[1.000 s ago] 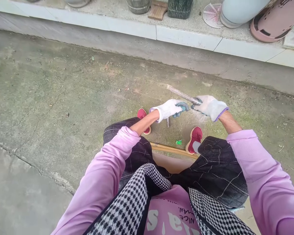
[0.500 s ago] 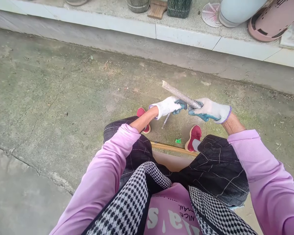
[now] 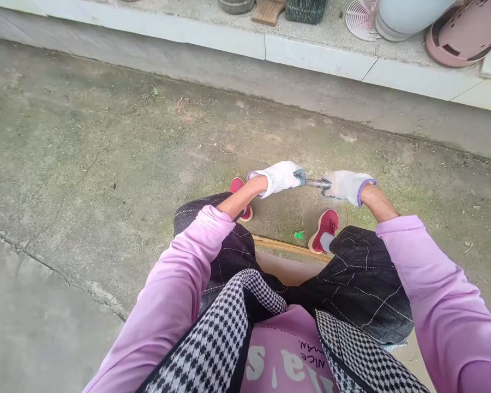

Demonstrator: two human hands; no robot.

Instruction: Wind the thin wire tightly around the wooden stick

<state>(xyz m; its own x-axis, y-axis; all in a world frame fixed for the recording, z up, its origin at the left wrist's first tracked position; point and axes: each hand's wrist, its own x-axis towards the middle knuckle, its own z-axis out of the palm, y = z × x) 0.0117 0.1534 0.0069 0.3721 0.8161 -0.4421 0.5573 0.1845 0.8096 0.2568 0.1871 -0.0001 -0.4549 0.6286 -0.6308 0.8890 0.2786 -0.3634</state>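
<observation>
A grey-brown stick point(image 3: 316, 183) with a shiny, silvery surface spans the short gap between my two gloved hands. My left hand point(image 3: 280, 178), in a white glove with blue-green coated fingers, is closed around its left part, and that end is hidden inside the hand. On the other side, my right hand point(image 3: 344, 185) grips the right end in a matching glove with a purple cuff edge. The stick lies nearly level, above the ground between my feet. Only its middle section shows.
Red shoes point(image 3: 326, 228) stand on the stained concrete floor point(image 3: 106, 164). A green scrap point(image 3: 298, 234) lies between them. Ahead runs a raised ledge point(image 3: 311, 54) bearing a wooden board point(image 3: 267, 12), a white round rack point(image 3: 360, 21), a pale container point(image 3: 396, 22) and a pink bin point(image 3: 454, 41).
The stick has swung from slanting up and left to nearly level. My left hand has taken hold of its left part. A thin piece that hung below that hand no longer shows.
</observation>
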